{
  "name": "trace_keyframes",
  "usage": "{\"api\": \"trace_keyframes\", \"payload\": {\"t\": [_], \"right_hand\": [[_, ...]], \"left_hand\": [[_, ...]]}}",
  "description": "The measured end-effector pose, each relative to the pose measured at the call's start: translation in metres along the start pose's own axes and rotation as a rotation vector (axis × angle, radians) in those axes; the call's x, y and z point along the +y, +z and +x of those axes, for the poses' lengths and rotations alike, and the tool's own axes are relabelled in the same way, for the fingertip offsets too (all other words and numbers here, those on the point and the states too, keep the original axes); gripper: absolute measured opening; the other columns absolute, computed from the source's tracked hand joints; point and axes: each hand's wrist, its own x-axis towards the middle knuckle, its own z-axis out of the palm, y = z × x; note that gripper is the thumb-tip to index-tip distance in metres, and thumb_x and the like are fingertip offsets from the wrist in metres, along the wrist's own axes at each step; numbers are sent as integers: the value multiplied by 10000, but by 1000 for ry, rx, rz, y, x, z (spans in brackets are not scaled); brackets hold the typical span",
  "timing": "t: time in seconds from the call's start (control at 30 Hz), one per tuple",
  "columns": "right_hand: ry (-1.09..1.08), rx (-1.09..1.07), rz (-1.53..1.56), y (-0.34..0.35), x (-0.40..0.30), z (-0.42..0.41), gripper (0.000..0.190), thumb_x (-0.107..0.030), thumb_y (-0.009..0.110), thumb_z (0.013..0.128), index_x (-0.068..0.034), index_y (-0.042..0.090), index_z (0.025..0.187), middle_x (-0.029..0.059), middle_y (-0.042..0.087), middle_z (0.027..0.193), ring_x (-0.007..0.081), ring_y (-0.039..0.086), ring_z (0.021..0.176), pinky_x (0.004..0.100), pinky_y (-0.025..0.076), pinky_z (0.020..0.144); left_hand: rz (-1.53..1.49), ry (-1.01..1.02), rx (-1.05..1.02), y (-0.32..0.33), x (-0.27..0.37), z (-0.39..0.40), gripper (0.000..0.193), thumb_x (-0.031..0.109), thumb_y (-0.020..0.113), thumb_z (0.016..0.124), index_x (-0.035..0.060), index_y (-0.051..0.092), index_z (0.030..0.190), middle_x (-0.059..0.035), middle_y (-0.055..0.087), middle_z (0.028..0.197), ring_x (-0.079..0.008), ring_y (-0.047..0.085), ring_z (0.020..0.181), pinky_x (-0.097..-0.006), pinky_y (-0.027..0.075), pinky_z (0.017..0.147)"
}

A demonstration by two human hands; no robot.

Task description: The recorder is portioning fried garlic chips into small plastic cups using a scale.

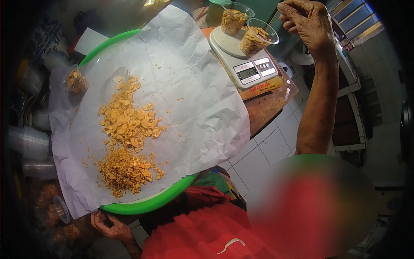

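My left hand (111,226) is below the green rim (145,207) of a basin, by a corner of the white paper (194,106) lining it. Its fingers are loosely bent and apart, with nothing seen in them. Raised at the upper right, my right hand (305,24) has curled fingers, and whether they pinch anything is hidden. On the paper lie a pile of thin yellow chips (127,116) and a heap of smaller broken pieces (127,171). Two clear plastic cups of chips, one (233,22) behind the other (254,42), stand on a white digital kitchen scale (223,58).
Another cup of chips (77,82) rests at the paper's left edge. Stacked clear plastic cups (29,142) and filled containers (66,233) line the left side. The scale sits on its box (263,87) upon a brown table (265,111). White floor tiles (252,158) show beyond.
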Motion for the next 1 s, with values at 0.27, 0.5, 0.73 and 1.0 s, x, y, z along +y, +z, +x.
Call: {"api": "trace_keyframes", "payload": {"t": [0.27, 0.5, 0.73, 1.0], "right_hand": [[-327, -517, 198, 80, -6, -31, 512, -342, 790, 775, -43, 662, 1170, 143, 662, 940, 186, 648, 788, 306, 542, 677], [-453, -1022, -130, 166, -53, -99, 940, -459, 843, 697, -85, 413, 1445, 215, 576, 1077, 349, 569, 1065, 428, 455, 925], [-711, -807, 11, 217, -84, -162, 224, -149, 778, 704, -125, 687, 908, 208, 587, 911, 345, 610, 827, 435, 534, 682], [-757, -650, 325, 210, -83, -146, 46, 34, 630, 632, 33, 615, 676, 238, 627, 715, 404, 647, 678, 447, 535, 618]], "left_hand": [[-18, -70, 39, -4, 1, -3, 212, -30, 592, 884, -72, 557, 1089, -189, 547, 1188, -307, 555, 1061, -393, 466, 891], [-5, -48, 4, 2, 17, 8, 187, 26, 600, 895, -43, 575, 1067, -186, 560, 1169, -270, 542, 900, -373, 457, 759], [-18, -54, 16, -2, 19, 9, 203, 8, 609, 864, -60, 581, 1053, -184, 563, 1137, -264, 534, 876, -358, 453, 734], [27, -16, 10, 1, 12, 7, 190, 4, 560, 866, -60, 559, 1046, -183, 567, 1152, -290, 562, 907, -366, 460, 728]]}}
